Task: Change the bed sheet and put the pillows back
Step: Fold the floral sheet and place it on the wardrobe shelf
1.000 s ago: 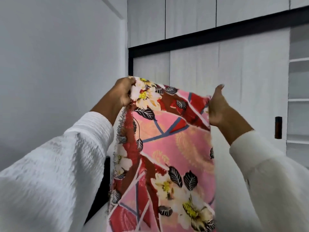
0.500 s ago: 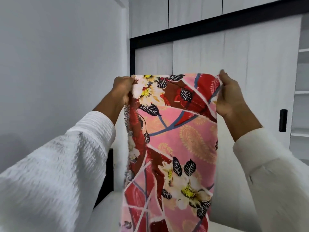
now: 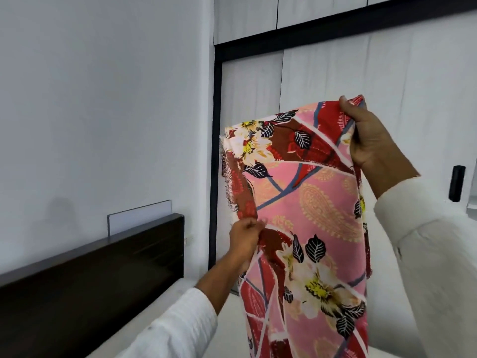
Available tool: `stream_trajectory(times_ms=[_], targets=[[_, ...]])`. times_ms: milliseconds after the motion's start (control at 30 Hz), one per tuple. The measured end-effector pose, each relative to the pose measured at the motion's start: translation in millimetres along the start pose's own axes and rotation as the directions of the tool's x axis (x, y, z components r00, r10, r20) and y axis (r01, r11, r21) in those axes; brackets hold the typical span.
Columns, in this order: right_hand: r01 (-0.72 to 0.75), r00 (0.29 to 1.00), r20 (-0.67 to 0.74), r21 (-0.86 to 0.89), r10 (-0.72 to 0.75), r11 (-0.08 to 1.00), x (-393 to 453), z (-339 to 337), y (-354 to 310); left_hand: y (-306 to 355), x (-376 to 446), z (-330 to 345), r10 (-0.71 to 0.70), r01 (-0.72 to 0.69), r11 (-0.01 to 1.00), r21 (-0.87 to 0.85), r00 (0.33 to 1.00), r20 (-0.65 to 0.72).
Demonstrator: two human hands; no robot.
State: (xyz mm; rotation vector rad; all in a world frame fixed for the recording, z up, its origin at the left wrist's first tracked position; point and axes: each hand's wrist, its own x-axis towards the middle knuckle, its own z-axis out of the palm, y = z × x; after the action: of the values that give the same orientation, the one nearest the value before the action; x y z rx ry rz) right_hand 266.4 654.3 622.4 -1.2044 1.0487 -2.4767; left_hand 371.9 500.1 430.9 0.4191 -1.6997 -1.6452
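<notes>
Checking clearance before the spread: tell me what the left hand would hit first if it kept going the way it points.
The left hand already pinches the pink floral bed sheet; behind it, probably the white wardrobe door, though depth is unclear.

Bedroom in a home, no doubt. Dark wooden headboard [image 3: 98, 270] runs along the plain white wall [image 3: 103, 99] at left, w/ a pale mattress [image 3: 160, 303] just below it. Straight ahead: floor-to-ceiling built-in wardrobe [image 3: 322, 73], white panel doors in a black frame, more cupboards above. Black door handle [image 3: 456, 183] at far right. Floral bed sheet [image 3: 309, 202], pink and red w/ cream flowers, held up in front of the wardrobe. Domestic furnishings throughout, nothing commercial-looking.
</notes>
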Motion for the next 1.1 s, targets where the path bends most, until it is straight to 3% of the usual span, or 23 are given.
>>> stream_trajectory(times_ms=[67,167,233,300,400,467,567,633,700,800,900,1100], targets=[[0.001,1.0,-0.023,-0.013,-0.001,1.0,-2.9,-5.5,-3.5,0.6,-1.8,0.6,-0.017,0.007,0.984,-0.176,0.998,-0.056],[-0.023,0.998,-0.05,-0.035,0.022,0.999,-8.5,-19.6,-11.1,16.4,-21.0,-11.9,0.192,-0.212,0.937,-0.278,0.976,-0.1],[-0.033,0.996,-0.08,-0.037,0.03,0.999,-9.5,-30.3,-15.0,31.8,-32.5,-28.5,0.322,-0.353,0.884,-0.307,0.935,-0.148],[-0.018,0.998,-0.066,0.003,0.018,1.0,-8.5,-36.5,-17.7,37.0,-23.4,-43.9,0.406,-0.447,0.881,-0.153,0.882,-0.239],[-0.003,1.0,0.006,0.063,0.002,0.998,-9.8,-28.7,-15.8,22.3,16.8,-50.1,0.358,-0.313,0.93,0.195,0.891,-0.279],[-0.011,0.998,0.064,0.046,0.008,0.999,-9.5,-22.2,-10.3,12.0,36.9,-41.2,0.165,-0.143,0.984,0.105,0.957,-0.24],[-0.022,0.998,0.065,0.048,0.018,0.999,-9.5,-14.6,-3.9,10.5,40.3,-22.5,-0.043,0.038,0.987,-0.153,0.999,-0.027],[-0.02,0.999,0.032,0.037,0.019,0.999,-10.8,-12.1,-4.4,17.2,27.7,-13.0,0.006,0.029,0.938,-0.344,0.995,0.101],[-0.026,0.998,0.05,0.021,0.024,0.999,-11.5,-11.5,-6.5,26.7,18.1,-6.7,0.127,-0.047,0.883,-0.467,0.982,0.142],[-0.068,0.993,0.097,-0.03,0.071,0.997,-13.8,-11.5,-6.8,43.0,15.6,-0.6,0.209,-0.133,0.918,-0.373,0.963,0.172],[-0.122,0.983,0.128,-0.076,0.131,0.99,-17.0,-14.9,-5.9,54.4,20.4,0.2,0.153,-0.109,0.959,-0.263,0.977,0.151],[-0.168,0.973,0.121,-0.211,0.196,0.963,-17.8,-19.1,-7.8,71.7,22.9,2.3,0.123,-0.076,0.953,-0.293,0.982,0.145]])
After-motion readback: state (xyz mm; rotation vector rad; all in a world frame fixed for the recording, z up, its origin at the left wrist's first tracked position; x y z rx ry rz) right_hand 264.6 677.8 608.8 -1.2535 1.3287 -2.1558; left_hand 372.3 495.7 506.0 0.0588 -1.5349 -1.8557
